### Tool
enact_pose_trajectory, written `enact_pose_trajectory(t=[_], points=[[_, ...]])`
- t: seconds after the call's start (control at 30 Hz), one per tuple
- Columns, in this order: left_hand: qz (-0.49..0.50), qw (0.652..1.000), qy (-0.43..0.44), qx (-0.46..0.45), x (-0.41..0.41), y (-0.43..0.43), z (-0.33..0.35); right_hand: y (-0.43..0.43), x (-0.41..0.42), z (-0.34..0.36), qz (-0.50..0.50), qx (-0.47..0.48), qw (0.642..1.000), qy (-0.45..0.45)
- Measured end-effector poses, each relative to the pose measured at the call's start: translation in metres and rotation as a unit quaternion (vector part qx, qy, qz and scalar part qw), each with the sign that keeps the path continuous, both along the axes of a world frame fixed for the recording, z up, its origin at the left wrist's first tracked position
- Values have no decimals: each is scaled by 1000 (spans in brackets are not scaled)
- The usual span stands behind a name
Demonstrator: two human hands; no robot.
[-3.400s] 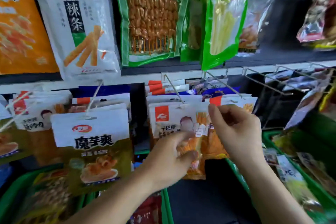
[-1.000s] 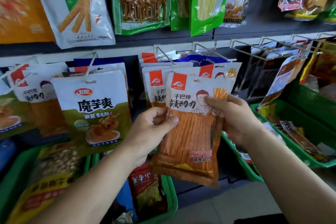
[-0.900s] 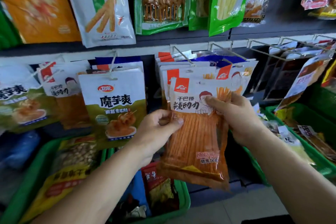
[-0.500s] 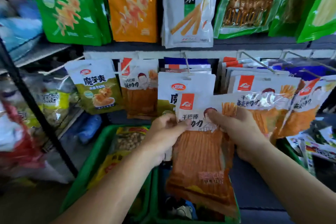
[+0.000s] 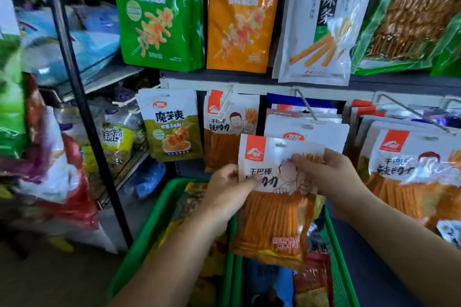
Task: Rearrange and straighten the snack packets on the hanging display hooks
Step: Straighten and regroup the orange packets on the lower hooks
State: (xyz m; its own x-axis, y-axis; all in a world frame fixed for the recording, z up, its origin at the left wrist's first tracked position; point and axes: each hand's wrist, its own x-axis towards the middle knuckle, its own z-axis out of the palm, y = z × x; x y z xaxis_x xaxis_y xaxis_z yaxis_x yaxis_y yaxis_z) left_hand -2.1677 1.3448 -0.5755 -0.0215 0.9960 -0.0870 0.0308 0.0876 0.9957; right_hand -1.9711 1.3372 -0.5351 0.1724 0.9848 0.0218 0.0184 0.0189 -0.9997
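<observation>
We hold a flat, glossy plastic snack packet, white on top and ribbed orange below, off the hooks and in front of the lower hanging row. Our left hand pinches its left edge, and our right hand pinches its upper right part. A thin wire hook juts out just above, and a green plastic basket sits beneath.

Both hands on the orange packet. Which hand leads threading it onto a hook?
Probably right: the right hand pinches the orange packet beside its hang hole; the left hand grips lower.
</observation>
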Motion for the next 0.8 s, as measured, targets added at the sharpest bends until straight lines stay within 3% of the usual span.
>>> enact_pose_trajectory(t=[0.27, 0.4, 0.53, 0.7, 0.8], points=[[-2, 999, 50, 2, -24, -7, 15, -4, -17, 7, 70, -28, 997, -15], [32, 999, -9, -9, -47, -2, 6, 9, -38, 16, 111, -26, 992, -46], [40, 999, -3, -19, -64, 18, -4, 31, -63, 15, 121, 4, 987, -102], [99, 993, 1, 61, -80, 37, -12, 58, -95, 14, 90, 57, 983, -148], [105, 985, 50, 124, -82, 43, -22, 66, -107, 15, 83, 77, 985, -131]])
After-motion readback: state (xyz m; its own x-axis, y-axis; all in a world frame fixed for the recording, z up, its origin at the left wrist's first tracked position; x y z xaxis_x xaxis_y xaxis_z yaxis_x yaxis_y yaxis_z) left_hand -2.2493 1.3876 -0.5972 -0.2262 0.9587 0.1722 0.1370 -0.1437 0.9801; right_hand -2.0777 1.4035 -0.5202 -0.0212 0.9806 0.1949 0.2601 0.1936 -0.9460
